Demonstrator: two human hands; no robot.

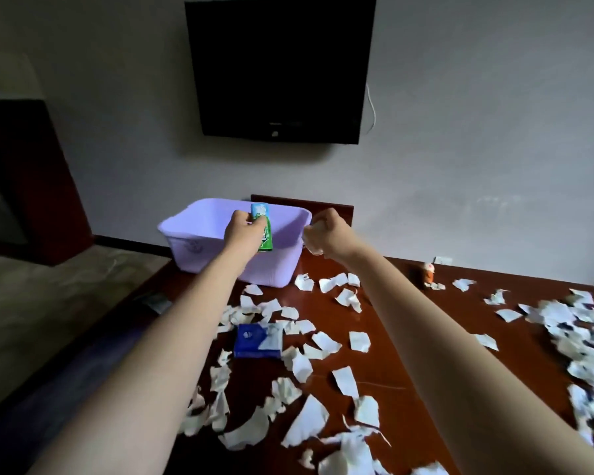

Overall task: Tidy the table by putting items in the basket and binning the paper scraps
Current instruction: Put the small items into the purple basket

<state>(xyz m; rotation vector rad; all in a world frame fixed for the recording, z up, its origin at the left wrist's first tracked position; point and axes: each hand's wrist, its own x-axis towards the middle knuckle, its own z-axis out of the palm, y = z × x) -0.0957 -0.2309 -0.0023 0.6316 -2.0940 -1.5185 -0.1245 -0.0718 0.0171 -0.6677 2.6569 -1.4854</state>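
Plenty left to clear on the table (408, 337): paper scraps (345, 382) strewn from lower centre to the right edge of the frame, a blue tissue pack (258, 341) lying among them at lower centre, a small orange toy (428, 271) standing right of centre.

Left hand (242, 231) at mid-frame, fingers and thumb pinched round a green packet (263, 231), held upright over the open lilac basket (186, 231), just inside its near wall. Right hand (326, 234) just right of the basket's rim, curled into a fist round a pale object (311, 240), too blurred to name.

Judged as the drop of the packet into the basket. Lower it close to the basket floor before loosening the pinch. No tossing, for fear of nudging a light basket parked near the table's left edge. Lay it flat, leaving room for the tissue pack and the toy. Keep the left forearm lifted clear of the scraps beneath, or risk sweeping some off the table. Carry the fist's contents over the rim only if fit for the basket; if paper, save for the bin. No bin in view, so find it before gathering scraps.
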